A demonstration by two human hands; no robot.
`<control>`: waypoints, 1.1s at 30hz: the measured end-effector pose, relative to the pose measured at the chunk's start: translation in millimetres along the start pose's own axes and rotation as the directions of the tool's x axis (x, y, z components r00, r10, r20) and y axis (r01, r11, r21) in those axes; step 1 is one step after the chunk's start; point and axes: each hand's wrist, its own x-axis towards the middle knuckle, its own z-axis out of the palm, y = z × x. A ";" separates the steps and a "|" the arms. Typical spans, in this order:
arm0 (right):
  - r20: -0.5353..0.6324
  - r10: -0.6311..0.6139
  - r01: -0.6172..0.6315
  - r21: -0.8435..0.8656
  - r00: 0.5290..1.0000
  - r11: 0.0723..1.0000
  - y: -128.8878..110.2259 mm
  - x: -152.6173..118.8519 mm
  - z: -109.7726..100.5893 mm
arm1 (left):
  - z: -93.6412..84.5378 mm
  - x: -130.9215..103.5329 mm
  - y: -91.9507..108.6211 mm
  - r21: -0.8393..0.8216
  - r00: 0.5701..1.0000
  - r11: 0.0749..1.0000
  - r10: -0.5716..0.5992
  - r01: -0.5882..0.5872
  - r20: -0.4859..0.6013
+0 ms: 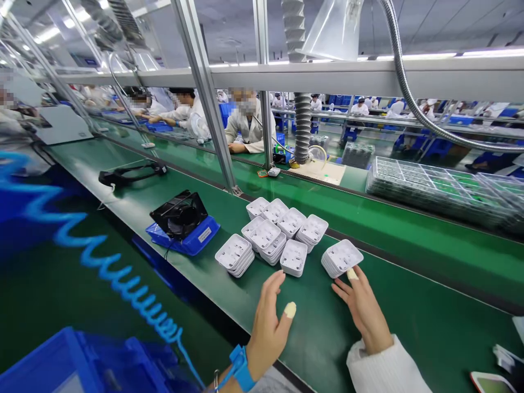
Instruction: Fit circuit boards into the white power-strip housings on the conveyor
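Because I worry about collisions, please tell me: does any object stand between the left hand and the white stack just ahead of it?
Nothing visible stands between the left hand and that white stack; the fingers reach close to its near edge, over the green work surface. Contact itself is unclear.

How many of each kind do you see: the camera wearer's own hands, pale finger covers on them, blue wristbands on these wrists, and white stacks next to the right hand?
Hands: 2
Pale finger covers: 2
Blue wristband: 1
White stack: 1
Total: 6
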 end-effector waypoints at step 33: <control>0.088 0.142 -0.110 -0.302 0.986 0.947 -32.5 57.9 33.3 | -66.0 58.7 -91.4 -0.519 0.743 0.849 -0.410 0.100 -0.528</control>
